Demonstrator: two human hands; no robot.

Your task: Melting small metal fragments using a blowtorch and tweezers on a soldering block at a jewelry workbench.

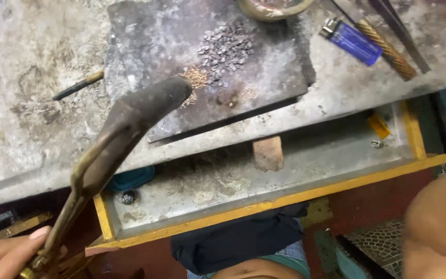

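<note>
- You're gripping the brass handle end of a torch (130,124) with your left hand (6,253), down in the bottom left corner, fingers curling tight around it.
- The torch is running up and to the right from your hand, and its dark nozzle is hanging over the near edge of the dark slab (166,41) on the workbench (21,77).
- Just past the nozzle tip, a little heap of gold-coloured bits (197,78) is sitting on the slab, touching a bigger scatter of grey metal bits (225,50).
- Your right side is only showing as a blurry patch at the bottom right, so I can't tell what that hand is doing.
- A blue lighter (351,40) is lying on the bench well to the right.
- The yellow-edged drawer (264,206) is standing open below, with a small wooden block (268,153) in it.
</note>
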